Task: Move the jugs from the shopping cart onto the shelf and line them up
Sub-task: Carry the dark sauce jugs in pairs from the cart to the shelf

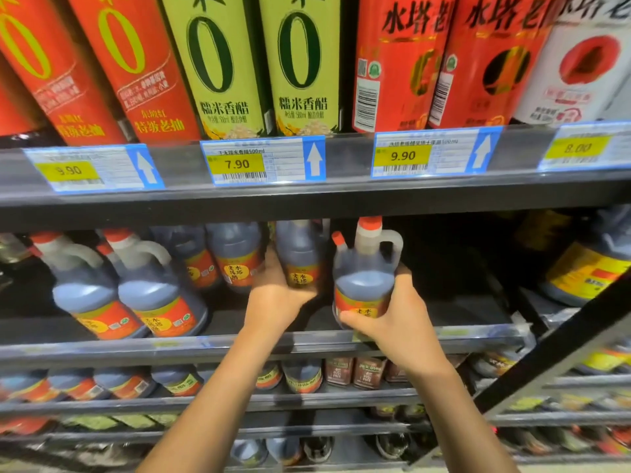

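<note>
My right hand (396,319) grips a dark jug (367,278) with a red cap, a handle and a red-orange label, at the front of the middle shelf (239,344). My left hand (276,291) holds the lower part of a second dark jug (300,254) standing just left of it, further back. Two more jugs (235,254) stand behind to the left. Another pair of jugs (116,288) stands at the shelf's left front. The shopping cart is not in view.
Tall red and yellow-green bottles (297,63) fill the upper shelf above price tags (263,162). A yellow-labelled jug (587,264) sits at the right. Dark space lies on the shelf right of my right hand. Lower shelves hold several more bottles. A dark diagonal bar (560,339) crosses the right side.
</note>
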A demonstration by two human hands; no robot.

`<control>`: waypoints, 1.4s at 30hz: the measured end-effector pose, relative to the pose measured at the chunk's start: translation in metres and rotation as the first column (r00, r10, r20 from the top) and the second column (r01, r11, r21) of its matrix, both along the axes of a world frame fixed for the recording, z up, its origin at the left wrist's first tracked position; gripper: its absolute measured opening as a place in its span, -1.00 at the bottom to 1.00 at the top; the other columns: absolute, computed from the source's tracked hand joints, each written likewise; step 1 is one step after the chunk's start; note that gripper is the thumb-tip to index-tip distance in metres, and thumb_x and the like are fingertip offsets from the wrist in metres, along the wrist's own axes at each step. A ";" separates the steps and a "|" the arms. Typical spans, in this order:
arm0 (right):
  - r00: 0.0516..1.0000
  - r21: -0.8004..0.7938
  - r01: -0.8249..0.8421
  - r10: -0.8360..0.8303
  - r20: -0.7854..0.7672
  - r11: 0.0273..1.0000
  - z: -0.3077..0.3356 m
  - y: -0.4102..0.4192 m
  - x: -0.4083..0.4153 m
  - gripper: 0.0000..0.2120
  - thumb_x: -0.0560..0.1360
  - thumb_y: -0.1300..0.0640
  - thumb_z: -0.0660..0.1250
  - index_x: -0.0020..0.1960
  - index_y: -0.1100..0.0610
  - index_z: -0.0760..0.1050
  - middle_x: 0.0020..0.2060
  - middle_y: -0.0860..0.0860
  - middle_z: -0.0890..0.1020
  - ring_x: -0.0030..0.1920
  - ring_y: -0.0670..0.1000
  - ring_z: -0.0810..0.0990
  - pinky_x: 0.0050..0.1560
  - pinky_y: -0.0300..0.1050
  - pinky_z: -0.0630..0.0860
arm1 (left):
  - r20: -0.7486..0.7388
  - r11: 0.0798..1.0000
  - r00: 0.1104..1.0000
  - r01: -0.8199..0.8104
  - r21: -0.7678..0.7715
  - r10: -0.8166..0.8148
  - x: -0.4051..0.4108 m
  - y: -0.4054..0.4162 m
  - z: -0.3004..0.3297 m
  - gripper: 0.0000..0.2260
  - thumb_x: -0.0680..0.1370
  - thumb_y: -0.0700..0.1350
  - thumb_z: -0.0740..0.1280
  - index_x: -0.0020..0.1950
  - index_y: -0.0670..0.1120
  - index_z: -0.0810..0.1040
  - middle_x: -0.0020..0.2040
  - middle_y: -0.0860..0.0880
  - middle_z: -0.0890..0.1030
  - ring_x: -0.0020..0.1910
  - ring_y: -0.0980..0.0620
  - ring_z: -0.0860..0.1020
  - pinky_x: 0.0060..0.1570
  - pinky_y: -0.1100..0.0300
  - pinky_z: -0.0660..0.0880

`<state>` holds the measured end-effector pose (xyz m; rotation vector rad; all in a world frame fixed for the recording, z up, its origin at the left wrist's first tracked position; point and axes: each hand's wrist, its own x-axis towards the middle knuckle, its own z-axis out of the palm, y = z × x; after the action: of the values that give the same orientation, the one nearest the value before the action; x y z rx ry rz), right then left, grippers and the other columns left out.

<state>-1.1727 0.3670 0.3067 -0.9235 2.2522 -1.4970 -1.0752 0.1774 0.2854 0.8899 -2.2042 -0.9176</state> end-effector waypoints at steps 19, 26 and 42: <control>0.802 0.056 0.164 -0.100 -0.589 0.985 -0.047 0.027 0.031 -0.55 0.56 0.01 0.29 0.37 0.23 0.52 0.26 0.12 0.61 0.28 0.09 0.53 0.45 -0.13 0.34 | 0.415 0.940 0.895 -0.011 -0.342 0.162 0.054 0.031 0.005 -0.56 0.60 0.17 0.21 0.34 -0.10 0.44 0.01 -0.11 0.61 -0.02 -0.17 0.61 -0.15 0.03 0.50; 0.789 0.194 -0.148 0.234 -0.569 0.970 -0.056 0.008 0.063 -0.54 0.57 -0.08 0.23 0.35 0.13 0.57 0.31 0.05 0.60 0.38 0.16 0.50 0.31 0.21 0.50 | 0.441 0.875 0.839 -0.082 -0.477 0.319 0.114 0.054 -0.028 -0.45 0.58 0.21 0.15 0.39 -0.12 0.53 0.38 -0.17 0.54 0.40 -0.30 0.44 0.33 -0.21 0.42; 0.397 0.374 -0.722 0.791 -0.466 0.582 -0.054 -0.085 0.210 -0.48 0.59 -0.22 0.10 0.39 0.03 0.53 0.38 0.00 0.54 0.46 0.17 0.40 0.46 0.14 0.38 | 0.552 0.633 0.364 -0.635 -0.442 0.750 0.297 0.118 -0.036 -0.48 0.53 0.24 0.20 0.39 -0.01 0.49 0.32 -0.13 0.54 0.30 -0.25 0.48 0.23 -0.17 0.47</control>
<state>-0.9630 0.2825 0.2529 -2.2476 1.6810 -0.6550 -0.7780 0.2954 0.2497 2.1558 -1.9957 0.0852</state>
